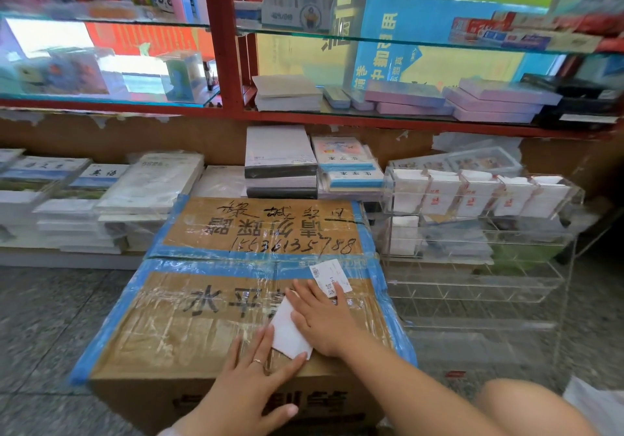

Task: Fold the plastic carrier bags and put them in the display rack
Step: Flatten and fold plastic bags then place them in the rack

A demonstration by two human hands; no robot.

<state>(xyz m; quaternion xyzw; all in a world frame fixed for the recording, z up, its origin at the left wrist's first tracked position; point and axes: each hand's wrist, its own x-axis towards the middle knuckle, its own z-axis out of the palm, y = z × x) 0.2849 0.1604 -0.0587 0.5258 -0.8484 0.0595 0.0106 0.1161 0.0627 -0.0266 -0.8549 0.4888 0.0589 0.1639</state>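
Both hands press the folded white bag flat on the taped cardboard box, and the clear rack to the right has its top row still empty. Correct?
Not quite. The head view shows the clear rack's top row already holding folded white bags.

We see a grey speckled floor (50,304), red shelves (223,40) with glass boards (405,42), and book stacks (101,199).

Folded white bag (289,329) flat on box (209,317)
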